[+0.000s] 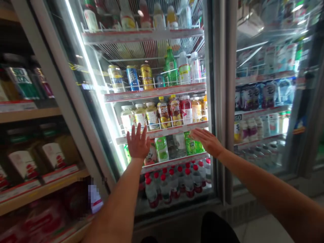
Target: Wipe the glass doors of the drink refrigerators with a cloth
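My left hand (138, 143) is raised with fingers spread flat, in front of the lit drinks fridge, near the shelf of yellow-labelled bottles (141, 116). It holds nothing. My right hand (206, 140) reaches in flat with fingers stretched out, just beside a green carton (192, 145) on the shelf below; I cannot tell if it touches it. Red-capped water bottles (174, 184) fill the bottom shelf under both hands. Cans (133, 77) and a green bottle (170, 65) stand on the shelf above.
The fridge's metal frame post (219, 101) stands right of my right hand, with a closed glass door (268, 87) beyond it. Wooden shelves (32, 113) with packaged goods run along the left. A dark shape (217, 229) sits low in front of me.
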A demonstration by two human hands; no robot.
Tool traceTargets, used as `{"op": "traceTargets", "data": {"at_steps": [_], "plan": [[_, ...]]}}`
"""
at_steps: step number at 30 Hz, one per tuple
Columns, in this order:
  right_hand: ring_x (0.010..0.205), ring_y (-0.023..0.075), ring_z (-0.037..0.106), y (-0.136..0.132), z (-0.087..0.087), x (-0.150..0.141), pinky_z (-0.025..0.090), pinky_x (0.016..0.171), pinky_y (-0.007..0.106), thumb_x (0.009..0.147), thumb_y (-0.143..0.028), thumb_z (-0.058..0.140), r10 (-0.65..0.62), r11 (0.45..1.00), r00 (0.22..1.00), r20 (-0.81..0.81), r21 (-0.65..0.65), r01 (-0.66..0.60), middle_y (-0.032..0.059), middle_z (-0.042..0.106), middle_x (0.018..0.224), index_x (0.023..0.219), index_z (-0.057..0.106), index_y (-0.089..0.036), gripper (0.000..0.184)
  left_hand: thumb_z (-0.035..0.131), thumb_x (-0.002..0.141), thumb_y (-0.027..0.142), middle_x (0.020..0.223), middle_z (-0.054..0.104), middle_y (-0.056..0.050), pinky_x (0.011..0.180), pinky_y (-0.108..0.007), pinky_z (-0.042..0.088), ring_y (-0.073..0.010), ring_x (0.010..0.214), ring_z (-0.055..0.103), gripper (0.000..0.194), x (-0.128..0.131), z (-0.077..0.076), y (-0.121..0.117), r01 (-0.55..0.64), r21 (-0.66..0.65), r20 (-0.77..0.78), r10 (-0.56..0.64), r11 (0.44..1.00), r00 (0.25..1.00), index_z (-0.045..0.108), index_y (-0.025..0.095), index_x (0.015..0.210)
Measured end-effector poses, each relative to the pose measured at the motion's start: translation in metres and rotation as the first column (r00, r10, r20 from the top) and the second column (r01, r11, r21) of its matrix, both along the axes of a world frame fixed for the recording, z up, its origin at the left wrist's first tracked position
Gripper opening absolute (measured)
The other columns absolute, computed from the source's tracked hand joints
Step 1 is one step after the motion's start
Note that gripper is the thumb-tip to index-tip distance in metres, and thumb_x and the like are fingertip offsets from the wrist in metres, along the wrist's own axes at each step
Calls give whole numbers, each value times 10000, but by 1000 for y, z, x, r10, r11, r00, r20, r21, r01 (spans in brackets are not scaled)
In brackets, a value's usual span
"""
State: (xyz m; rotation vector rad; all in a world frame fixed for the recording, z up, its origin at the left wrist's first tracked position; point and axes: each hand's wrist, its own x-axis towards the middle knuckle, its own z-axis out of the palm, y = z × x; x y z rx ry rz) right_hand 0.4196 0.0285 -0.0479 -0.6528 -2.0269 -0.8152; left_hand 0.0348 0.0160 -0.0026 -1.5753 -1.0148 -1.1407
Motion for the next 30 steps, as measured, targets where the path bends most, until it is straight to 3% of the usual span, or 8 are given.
{"op": "traceTargets", "data": {"at_steps": [4,7,9,16,19,23,25,30], "plan": [[1474,244,407,7,1,-8,422,1211,511,978,-30,378,-46,997,955,-294,52,64,96,507,1536,1585,326,-265,653,504,982,318,1625,347,-83,1279,-553,91,-272,1564,145,577,0,0,-1,35,-40,31,-34,999,999,420,256,1549],[1488,253,377,6,-24,-17,444,1200,514,988,-52,396,-24,998,959,-283,54,41,98,461,1570,1616,198,-292,701,504,982,322,1622,354,-81,1280,-550,86,-272,1562,154,571,0,-1,-1,62,-41,41,-61,997,997,429,257,1545],[1480,252,393,7,-25,-18,440,1203,517,986,-40,387,-29,998,970,-242,54,43,92,470,1564,1616,184,-311,715,502,984,323,1615,368,-80,1278,-547,101,-268,1561,159,563,0,-1,-1,42,-28,33,-41,999,999,438,256,1539],[1515,250,337,21,61,-45,389,1236,517,973,-22,353,32,990,907,-421,138,29,91,441,1589,1600,293,-248,669,492,989,327,1606,380,-89,1279,-532,111,-261,1561,159,537,0,0,-2,14,-14,21,-13,1000,1000,474,230,1516],[1542,244,271,15,56,-83,353,1258,491,973,-26,349,77,990,914,-398,140,-22,95,409,1608,1605,278,-218,665,490,988,333,1603,385,-83,1279,-527,116,-261,1558,166,534,-1,0,-2,9,-19,23,-9,1000,1000,480,235,1512],[1521,210,324,5,41,-123,374,1240,494,967,-16,377,153,984,987,-49,100,-148,53,485,1563,1607,250,-271,701,496,993,323,1604,379,-78,1284,-523,102,-257,1558,162,536,-2,-1,-2,2,-15,19,-2,1000,1000,466,247,1522],[1515,202,338,5,55,-136,368,1242,486,966,-21,396,158,985,987,-21,76,-156,43,483,1566,1595,285,-278,688,501,996,313,1606,373,-79,1285,-523,97,-256,1559,158,543,-2,-1,-2,9,-8,17,-9,1000,1000,449,251,1533],[1534,218,298,9,113,-176,310,1267,482,949,0,380,142,988,962,-232,95,-123,77,450,1586,1544,418,-197,629,517,993,298,1609,365,-86,1285,-523,105,-267,1556,171,553,-3,-2,-2,28,22,2,-28,999,1000,442,240,1537]]}}
